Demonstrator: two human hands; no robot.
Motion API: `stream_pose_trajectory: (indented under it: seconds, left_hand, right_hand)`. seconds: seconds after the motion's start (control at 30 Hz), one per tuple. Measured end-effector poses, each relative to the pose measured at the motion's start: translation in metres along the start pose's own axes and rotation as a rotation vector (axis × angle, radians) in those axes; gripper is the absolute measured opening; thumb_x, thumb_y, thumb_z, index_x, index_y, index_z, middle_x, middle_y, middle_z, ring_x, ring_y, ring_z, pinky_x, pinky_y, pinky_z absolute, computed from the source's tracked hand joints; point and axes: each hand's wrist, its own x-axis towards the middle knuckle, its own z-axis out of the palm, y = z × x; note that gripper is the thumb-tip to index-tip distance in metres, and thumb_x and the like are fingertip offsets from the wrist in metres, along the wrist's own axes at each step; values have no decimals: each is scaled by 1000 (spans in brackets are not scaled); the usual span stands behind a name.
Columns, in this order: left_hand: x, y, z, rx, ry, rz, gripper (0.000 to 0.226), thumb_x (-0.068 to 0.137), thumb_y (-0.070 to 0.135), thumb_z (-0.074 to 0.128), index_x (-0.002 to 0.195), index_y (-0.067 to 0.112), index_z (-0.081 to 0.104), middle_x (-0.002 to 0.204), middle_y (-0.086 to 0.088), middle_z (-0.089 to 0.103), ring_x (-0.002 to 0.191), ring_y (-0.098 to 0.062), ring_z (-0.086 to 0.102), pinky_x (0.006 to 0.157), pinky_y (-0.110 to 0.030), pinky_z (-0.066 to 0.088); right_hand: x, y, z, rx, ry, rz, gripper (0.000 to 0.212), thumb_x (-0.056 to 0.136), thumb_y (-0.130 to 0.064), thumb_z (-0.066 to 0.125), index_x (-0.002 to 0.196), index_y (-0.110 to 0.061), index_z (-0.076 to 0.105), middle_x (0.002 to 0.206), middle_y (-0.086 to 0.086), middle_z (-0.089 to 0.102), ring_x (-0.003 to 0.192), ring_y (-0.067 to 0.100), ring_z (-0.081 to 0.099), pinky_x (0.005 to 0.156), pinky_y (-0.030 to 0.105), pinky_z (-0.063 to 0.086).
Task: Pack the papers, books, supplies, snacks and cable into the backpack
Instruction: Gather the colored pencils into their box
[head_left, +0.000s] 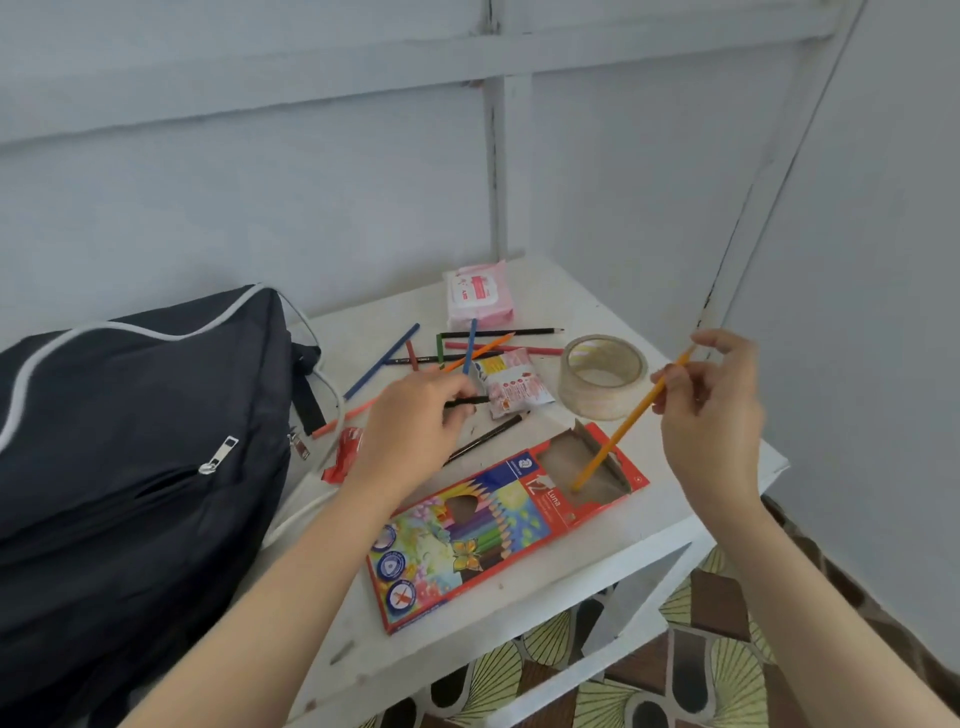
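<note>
While your right hand (711, 410) pinched the orange pencil (628, 421) between thumb and fingertips and poked its tip into the torn-open end of the pencil box (467, 540), your left hand (415, 431) had its fingers curled round a black pencil (470, 401) at eleven o'clock from the box. Early days, by my reckoning: you were gathering supplies, not yet packing them. The box lay flat near the middle of the table (519, 623), and apart from that one pencil its open end looked empty. A scatter of loose pencils (467, 348) waited at twelve o'clock from it. The tape roll (602, 376) sat at one o'clock, the snack packet (514, 387) just beside the left hand, the pink tissue pack (478, 291) further back at twelve, and a red wrapper (345, 452) at nine. The backpack (130, 467) filled the table's nine o'clock side with its front zip drawn across; whether anything was inside, I couldn't tell. A white cord (306, 512), possibly the cable, ran along its edge. No papers or books were in view. Nearly everything visible remained to be packed.
</note>
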Motion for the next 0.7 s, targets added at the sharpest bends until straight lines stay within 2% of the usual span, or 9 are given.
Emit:
stream_pose_trajectory:
  seconds: [0.07,0.1,0.17,0.27,0.33,0.43,0.57,0.63,0.7]
  left_hand:
    - [7,10,-6,-77,83,-9,20,88,18,61,107,17,66,100,5,67,91,-13,60,75,-23,43]
    - [10,15,-9,-125,127,-14,20,88,18,61,107,15,66,100,4,67,90,-12,62,76,-24,46]
    - [14,26,-14,-240,207,-24,18,87,16,63,104,14,66,95,6,67,86,-10,63,77,-25,50]
    - [18,42,-18,-443,318,-66,13,84,12,66,96,17,65,85,16,62,80,1,61,72,-8,47]
    - [19,53,-19,-590,360,-107,13,83,10,66,90,22,63,84,15,63,78,3,60,68,-5,44]
    - [21,62,-16,-734,340,-132,21,83,8,67,83,28,61,82,11,67,77,-1,63,70,-15,50]
    - [22,65,-4,-727,227,-123,22,82,7,67,84,28,61,83,9,67,79,-4,64,74,-24,53]
    - [22,65,4,-704,170,-134,23,83,9,67,83,31,60,83,9,67,80,-7,64,75,-29,53]
    - [25,65,12,-662,119,-131,16,82,13,68,87,27,63,83,7,67,81,-9,64,75,-30,53]
  right_hand:
    - [0,7,-4,9,25,62,24,96,-8,46,119,-14,41,83,5,65,69,14,62,58,13,47]
    - [-1,10,-6,14,35,90,23,97,-9,46,119,-13,41,82,4,65,70,15,62,56,12,45]
    - [-2,15,-8,13,49,142,25,97,-10,46,121,-12,41,81,-1,64,72,15,62,54,13,43]
    - [-3,24,-10,4,66,195,26,97,-11,46,122,-11,40,81,0,65,71,12,61,54,14,39]
    - [-4,28,-10,-3,52,234,26,97,-13,48,122,-11,41,82,3,65,71,12,60,53,16,39]
    - [-8,33,-10,-36,12,269,25,95,-17,52,119,-13,44,81,6,65,72,15,61,52,19,37]
    - [-13,38,-13,-145,-50,253,27,93,-20,56,117,-14,48,79,-3,60,73,9,57,55,17,35]
    - [-16,42,-14,-226,-112,214,32,92,-24,58,121,-14,49,91,-2,61,84,15,58,62,21,39]
    - [-19,45,-16,-342,-172,148,37,92,-26,57,126,-14,51,109,3,61,99,18,55,75,26,41]
